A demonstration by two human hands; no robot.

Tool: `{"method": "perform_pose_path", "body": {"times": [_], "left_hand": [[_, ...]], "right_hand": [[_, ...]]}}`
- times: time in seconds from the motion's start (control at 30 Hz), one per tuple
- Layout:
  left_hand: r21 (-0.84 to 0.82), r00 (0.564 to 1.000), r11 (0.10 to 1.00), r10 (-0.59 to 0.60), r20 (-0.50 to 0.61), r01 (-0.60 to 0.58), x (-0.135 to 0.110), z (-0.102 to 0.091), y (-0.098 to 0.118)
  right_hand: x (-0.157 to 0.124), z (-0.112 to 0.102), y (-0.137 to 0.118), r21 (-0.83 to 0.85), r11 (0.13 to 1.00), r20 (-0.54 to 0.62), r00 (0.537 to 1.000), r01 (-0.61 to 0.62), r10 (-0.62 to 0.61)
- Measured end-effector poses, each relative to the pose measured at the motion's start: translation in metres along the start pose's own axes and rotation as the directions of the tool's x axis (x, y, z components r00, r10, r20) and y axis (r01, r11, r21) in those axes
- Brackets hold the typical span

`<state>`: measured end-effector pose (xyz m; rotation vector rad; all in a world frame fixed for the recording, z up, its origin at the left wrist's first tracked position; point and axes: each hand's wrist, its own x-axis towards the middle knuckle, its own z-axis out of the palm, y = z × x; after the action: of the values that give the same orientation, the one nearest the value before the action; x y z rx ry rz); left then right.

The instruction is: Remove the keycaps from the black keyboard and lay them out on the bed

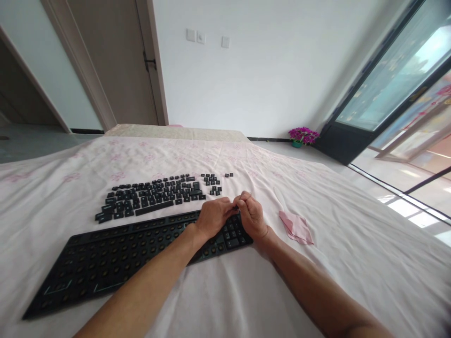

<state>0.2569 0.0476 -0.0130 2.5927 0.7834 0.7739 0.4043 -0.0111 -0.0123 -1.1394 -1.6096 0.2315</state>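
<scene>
A black keyboard (141,249) lies at a slant on the cloth, most of its left and middle part bare of keycaps. Several keys (232,233) still sit on the number pad at its right end. Over the top of that pad my left hand (214,217) and my right hand (252,216) meet, both with fingers closed. A small dark bit shows between their fingertips, too hidden to name. Behind the keyboard, loose black keycaps (155,195) lie in rows, the long space bar (154,208) among them. Smaller groups of keycaps (211,180) lie to their right.
A folded pink cloth (296,227) lies right of my right hand. The pale flowered bedspread (338,216) spreads under everything, with creases. Beyond are a white wall (268,61), a door (116,61), a pot of purple flowers (303,135) and a dark-framed glass door (377,89).
</scene>
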Motion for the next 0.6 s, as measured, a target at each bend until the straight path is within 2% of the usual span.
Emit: {"method": "perform_pose_path", "body": {"times": [0.13,0.27,0.4,0.5,0.6], "left_hand": [[-0.020,0.999,0.999,0.045,-0.029,-0.045,-0.004,-0.004,0.003],[-0.098,0.998,0.995,0.014,-0.055,-0.019,-0.005,-0.002,0.001],[-0.195,0.994,0.976,-0.104,-0.035,0.095,0.000,-0.001,-0.005],[-0.311,0.983,0.939,-0.172,-0.057,0.146,0.004,-0.004,-0.009],[-0.407,0.975,0.901,-0.204,-0.088,0.152,0.005,-0.007,-0.012]], "right_hand": [[-0.003,0.002,-0.001,-0.059,0.996,-0.022,0.997,0.070,-0.071],[0.002,0.003,-0.009,-0.077,0.994,-0.007,0.997,0.073,-0.074],[0.011,-0.001,-0.013,-0.039,0.995,0.057,0.994,-0.090,0.092],[0.014,-0.010,-0.009,-0.038,0.974,0.109,0.968,-0.224,0.227],[0.015,-0.019,-0.004,-0.123,0.953,0.201,0.934,-0.276,0.296]]}}
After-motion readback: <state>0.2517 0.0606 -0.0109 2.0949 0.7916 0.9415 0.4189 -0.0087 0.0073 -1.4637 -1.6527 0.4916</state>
